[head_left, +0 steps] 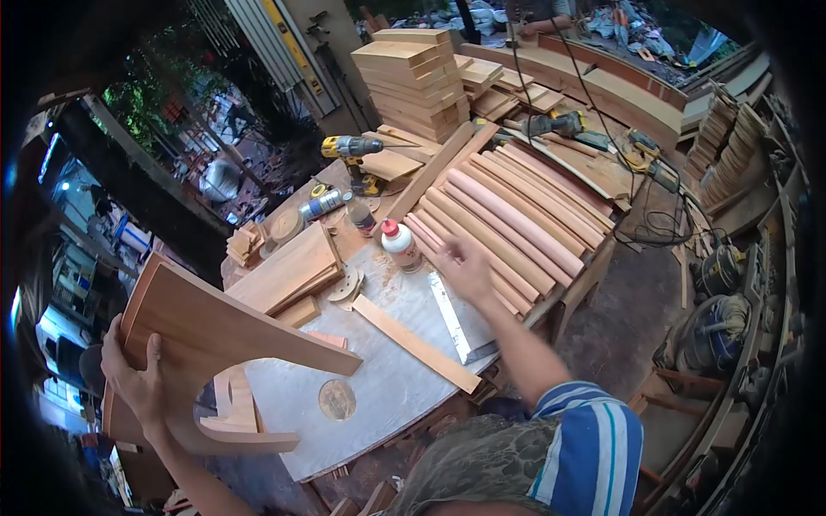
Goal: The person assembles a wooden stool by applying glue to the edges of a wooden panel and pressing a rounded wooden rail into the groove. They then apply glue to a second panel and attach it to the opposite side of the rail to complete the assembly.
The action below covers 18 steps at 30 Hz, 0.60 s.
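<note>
Cluttered workshop counter (379, 378); left hand (133, 374) grips a curved wooden panel (215, 331), right hand (465, 267) spread open above rounded slats (508, 228).

no legible text, labels or numbers anywhere

our left hand (131, 378) is down low on the left, fingers and thumb clamped shut in a firm grip, forearm angled up from below. our right hand (465, 267) is stretched forward, arm extended, fingers loosely spread and holding nothing.
</note>
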Tool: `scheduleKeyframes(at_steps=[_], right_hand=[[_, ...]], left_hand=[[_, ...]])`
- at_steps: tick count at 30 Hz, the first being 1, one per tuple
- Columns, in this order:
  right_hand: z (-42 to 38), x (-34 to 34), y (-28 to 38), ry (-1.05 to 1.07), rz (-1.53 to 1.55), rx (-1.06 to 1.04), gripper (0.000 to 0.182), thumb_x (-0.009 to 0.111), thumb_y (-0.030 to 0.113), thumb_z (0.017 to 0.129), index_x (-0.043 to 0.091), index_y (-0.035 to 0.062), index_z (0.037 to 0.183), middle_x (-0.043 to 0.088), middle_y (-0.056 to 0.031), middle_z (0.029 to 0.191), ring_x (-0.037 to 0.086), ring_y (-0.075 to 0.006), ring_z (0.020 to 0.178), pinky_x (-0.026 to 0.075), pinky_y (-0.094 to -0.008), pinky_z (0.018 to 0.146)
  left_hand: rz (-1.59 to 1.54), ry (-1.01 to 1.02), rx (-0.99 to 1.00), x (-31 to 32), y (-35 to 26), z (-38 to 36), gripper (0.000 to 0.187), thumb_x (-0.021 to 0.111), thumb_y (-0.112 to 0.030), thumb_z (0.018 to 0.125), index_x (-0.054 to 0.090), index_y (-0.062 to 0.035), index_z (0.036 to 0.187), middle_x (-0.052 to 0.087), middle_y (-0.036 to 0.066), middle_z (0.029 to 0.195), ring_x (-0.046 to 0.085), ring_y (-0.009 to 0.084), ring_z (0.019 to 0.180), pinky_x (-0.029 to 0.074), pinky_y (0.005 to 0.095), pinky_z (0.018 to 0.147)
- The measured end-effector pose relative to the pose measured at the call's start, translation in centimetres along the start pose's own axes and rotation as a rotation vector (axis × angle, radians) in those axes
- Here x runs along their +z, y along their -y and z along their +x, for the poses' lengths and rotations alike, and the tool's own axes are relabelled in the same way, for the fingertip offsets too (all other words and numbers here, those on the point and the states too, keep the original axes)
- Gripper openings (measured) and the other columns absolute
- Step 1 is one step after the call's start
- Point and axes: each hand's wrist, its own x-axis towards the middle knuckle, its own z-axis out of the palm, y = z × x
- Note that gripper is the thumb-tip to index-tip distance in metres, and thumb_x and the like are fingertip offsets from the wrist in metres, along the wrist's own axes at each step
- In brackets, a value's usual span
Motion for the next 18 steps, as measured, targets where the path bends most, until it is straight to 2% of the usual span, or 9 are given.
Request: scheduleKeyframes(at_steps=[2,4,5,7,10,11,13,17,18], right_hand=[[1.7,-5.8,1.9,-0.201,-0.57,-0.308,0.041,0.073,0.025,0.085,0.068,0.001,0.117,0.069,-0.0159,0.115,0.061,-0.0338,0.111,0.049,-0.0495,0.091],[2.3,-9.8,3.7,-0.182,-0.932,-0.264,0.039,0.072,0.025,0.083,0.067,0.0016,0.114,0.065,-0.0174,0.122,0.057,-0.0393,0.113,0.045,-0.0554,0.098],[2.1,-11.1,3.9,-0.198,-0.945,-0.266,0.039,0.072,0.025,0.083,0.067,0.0016,0.114,0.065,-0.0174,0.122,0.057,-0.0393,0.113,0.045,-0.0554,0.098],[2.2,-12.7,3.9,0.099,-1.198,-0.063,0.04,0.069,0.022,0.084,0.065,0.0022,0.118,0.062,-0.019,0.127,0.053,-0.0418,0.122,0.044,-0.059,0.098],[2.8,-12.8,0.8,-0.064,-1.24,-0.152,0.042,0.066,0.018,0.085,0.062,0.0024,0.124,0.062,-0.0209,0.124,0.055,-0.0416,0.121,0.046,-0.0585,0.097],[2.9,-13.1,0.0,-0.061,-1.247,-0.148,0.042,0.066,0.018,0.085,0.062,0.0024,0.124,0.062,-0.0209,0.124,0.055,-0.0416,0.121,0.046,-0.0585,0.097],[4.2,-13.6,-0.5,0.066,-1.264,0.04,0.044,0.067,0.022,0.089,0.059,0.0038,0.128,0.06,-0.0219,0.128,0.054,-0.0421,0.121,0.048,-0.0546,0.1],[4.3,-14.1,1.8,0.088,-1.217,-0.005,0.037,0.061,0.017,0.091,0.061,0.0024,0.124,0.062,-0.0246,0.125,0.058,-0.042,0.12,0.051,-0.0538,0.097],[3.9,-14.1,3.2,0.039,-1.176,0.001,0.036,0.061,0.019,0.092,0.062,0.0019,0.123,0.063,-0.0246,0.123,0.059,-0.0416,0.119,0.051,-0.0524,0.098]], left_hand=[[-0.019,-0.023,-0.002,0.1,-0.3,-0.1,0.058,0.078,-0.032,0.091,0.058,-0.0066,0.139,0.063,0.015,0.134,0.055,0.0336,0.127,0.037,0.0441,0.112],[-0.043,-0.056,-0.011,0.6,-0.5,-0.1,0.057,0.078,-0.031,0.091,0.059,-0.0071,0.139,0.063,0.015,0.134,0.055,0.0336,0.127,0.037,0.044,0.112],[-0.081,-0.079,-0.024,0.7,-0.3,0.0,0.057,0.077,-0.03,0.092,0.058,-0.0071,0.14,0.063,0.015,0.135,0.054,0.0334,0.128,0.036,0.044,0.113],[-0.255,-0.088,-0.063,1.2,0.4,0.2,0.056,0.077,-0.027,0.093,0.057,-0.0065,0.141,0.062,0.015,0.137,0.054,0.0329,0.129,0.036,0.0442,0.115],[-0.121,-0.042,0.007,0.5,0.6,0.3,0.058,0.077,-0.025,0.092,0.056,-0.0058,0.143,0.06,0.017,0.139,0.053,0.0329,0.13,0.037,0.0439,0.115],[-0.127,-0.036,0.005,0.6,1.2,0.4,0.058,0.077,-0.025,0.092,0.056,-0.0058,0.143,0.06,0.017,0.139,0.053,0.0329,0.13,0.037,0.0439,0.115],[-0.351,0.051,-0.046,1.3,2.8,1.5,0.061,0.078,-0.024,0.091,0.054,-0.0053,0.144,0.059,0.017,0.14,0.054,0.0335,0.129,0.04,0.043,0.113],[-0.263,0.067,-0.024,1.5,3.8,2.9,0.06,0.08,-0.024,0.088,0.056,-0.0054,0.14,0.061,0.016,0.134,0.057,0.0349,0.124,0.043,0.0429,0.11],[-0.18,0.088,0.054,1.3,3.7,3.3,0.058,0.081,-0.025,0.087,0.058,-0.0053,0.136,0.061,0.016,0.131,0.058,0.0357,0.12,0.043,0.0434,0.108]])
